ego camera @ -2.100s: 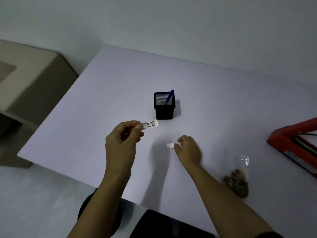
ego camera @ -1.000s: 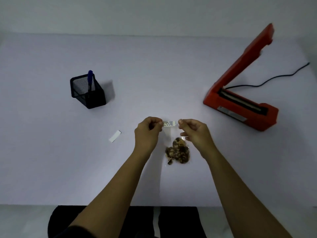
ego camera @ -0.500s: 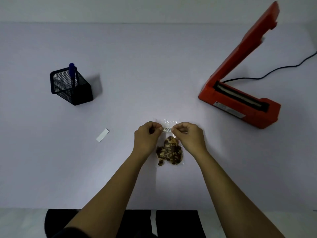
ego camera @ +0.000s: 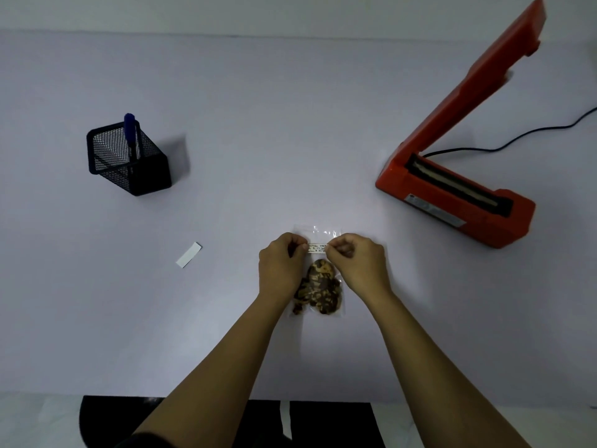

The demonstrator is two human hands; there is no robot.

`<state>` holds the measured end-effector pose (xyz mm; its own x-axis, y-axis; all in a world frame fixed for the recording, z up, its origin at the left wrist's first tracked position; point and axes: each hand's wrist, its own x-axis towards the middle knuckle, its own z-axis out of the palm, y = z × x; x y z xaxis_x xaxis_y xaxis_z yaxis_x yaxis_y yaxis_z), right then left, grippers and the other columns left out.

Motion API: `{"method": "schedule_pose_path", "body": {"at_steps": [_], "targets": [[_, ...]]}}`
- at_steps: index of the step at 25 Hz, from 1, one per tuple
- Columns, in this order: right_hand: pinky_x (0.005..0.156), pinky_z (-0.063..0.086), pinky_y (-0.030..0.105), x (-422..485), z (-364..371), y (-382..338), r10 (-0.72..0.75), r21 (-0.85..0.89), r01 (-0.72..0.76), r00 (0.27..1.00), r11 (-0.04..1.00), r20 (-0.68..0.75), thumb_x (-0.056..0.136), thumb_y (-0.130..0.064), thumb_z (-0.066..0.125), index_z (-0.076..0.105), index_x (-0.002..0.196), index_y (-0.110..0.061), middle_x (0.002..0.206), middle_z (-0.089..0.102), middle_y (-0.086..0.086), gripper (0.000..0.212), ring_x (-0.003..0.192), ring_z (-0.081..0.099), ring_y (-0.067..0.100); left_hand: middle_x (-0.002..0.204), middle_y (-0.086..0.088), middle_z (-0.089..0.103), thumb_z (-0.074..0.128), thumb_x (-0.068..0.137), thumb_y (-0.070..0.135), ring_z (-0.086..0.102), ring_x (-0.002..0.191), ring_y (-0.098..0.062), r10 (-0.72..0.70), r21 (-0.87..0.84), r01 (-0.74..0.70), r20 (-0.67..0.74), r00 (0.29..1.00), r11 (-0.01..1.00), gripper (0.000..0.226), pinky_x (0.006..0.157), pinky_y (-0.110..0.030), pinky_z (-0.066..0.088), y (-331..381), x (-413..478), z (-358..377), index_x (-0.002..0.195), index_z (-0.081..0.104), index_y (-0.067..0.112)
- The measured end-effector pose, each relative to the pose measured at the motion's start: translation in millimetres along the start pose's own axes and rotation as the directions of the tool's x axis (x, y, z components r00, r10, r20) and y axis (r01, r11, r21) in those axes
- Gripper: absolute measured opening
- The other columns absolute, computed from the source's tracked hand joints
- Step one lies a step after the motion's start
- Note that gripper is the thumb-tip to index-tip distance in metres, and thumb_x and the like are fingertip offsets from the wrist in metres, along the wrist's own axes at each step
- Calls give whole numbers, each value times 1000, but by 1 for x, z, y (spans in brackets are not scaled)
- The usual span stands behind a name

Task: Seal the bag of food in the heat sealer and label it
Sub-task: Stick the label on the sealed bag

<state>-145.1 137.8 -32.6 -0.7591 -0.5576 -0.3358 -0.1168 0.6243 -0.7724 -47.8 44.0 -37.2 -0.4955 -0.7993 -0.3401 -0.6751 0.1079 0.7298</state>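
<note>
A clear plastic bag (ego camera: pixel 318 287) of brown food lies flat on the white table, in front of me at the centre. A small white written label (ego camera: pixel 317 248) stretches across the bag's upper part. My left hand (ego camera: pixel 281 266) pinches the label's left end and my right hand (ego camera: pixel 357 261) pinches its right end, both resting low over the bag. The orange heat sealer (ego camera: pixel 452 195) stands to the right with its arm raised open, apart from the bag.
A black mesh pen holder (ego camera: pixel 129 160) with a blue pen (ego camera: pixel 130 130) stands at the left. A white backing strip (ego camera: pixel 188 254) lies between the holder and my hands. The sealer's black cable (ego camera: pixel 523 137) trails off to the right edge.
Since two seconds ago my view swung right, and both hands carried the label from near the pen holder over to the bag and lowered it onto the bag's upper part.
</note>
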Motion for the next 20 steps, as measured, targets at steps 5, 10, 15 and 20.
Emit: {"method": "schedule_pose_path", "body": {"at_steps": [5, 10, 15, 20], "targets": [[64, 46, 11, 1, 0, 1, -19, -13, 19, 1000, 1000, 5, 79, -15, 70, 71, 85, -11, 76, 70, -1, 8, 69, 63, 9, 94, -2, 72, 58, 90, 17, 62, 85, -14, -13, 36, 13, -14, 1000, 999, 13, 72, -18, 39, 1, 1, 3, 96, 68, 12], [68, 50, 19, 0, 2, -2, -50, -137, 47, 999, 989, -17, 78, -15, 69, 70, 84, -11, 76, 68, 1, 7, 69, 61, 11, 94, -3, 70, 53, 91, 16, 62, 84, -18, 66, 160, -59, -34, 997, 985, 14, 68, -23, 40, 1, 0, 9, 97, 66, 13], [68, 48, 21, 1, 4, -1, -48, -148, 40, 998, 988, -48, 77, -16, 71, 64, 94, -14, 76, 62, -3, 19, 69, 61, 12, 103, -6, 64, 51, 92, 16, 60, 88, -22, 158, 230, -139, -67, 985, 963, 19, 68, -26, 41, 1, -6, 12, 108, 59, 10], [70, 50, 21, 3, 4, -1, -37, -159, 25, 997, 987, -71, 76, -17, 67, 66, 88, -14, 73, 61, -5, 13, 66, 59, 10, 101, -4, 65, 55, 88, 19, 60, 87, -22, 67, 183, -51, -86, 994, 982, 21, 71, -29, 43, 0, 1, 8, 108, 55, 13]]}}
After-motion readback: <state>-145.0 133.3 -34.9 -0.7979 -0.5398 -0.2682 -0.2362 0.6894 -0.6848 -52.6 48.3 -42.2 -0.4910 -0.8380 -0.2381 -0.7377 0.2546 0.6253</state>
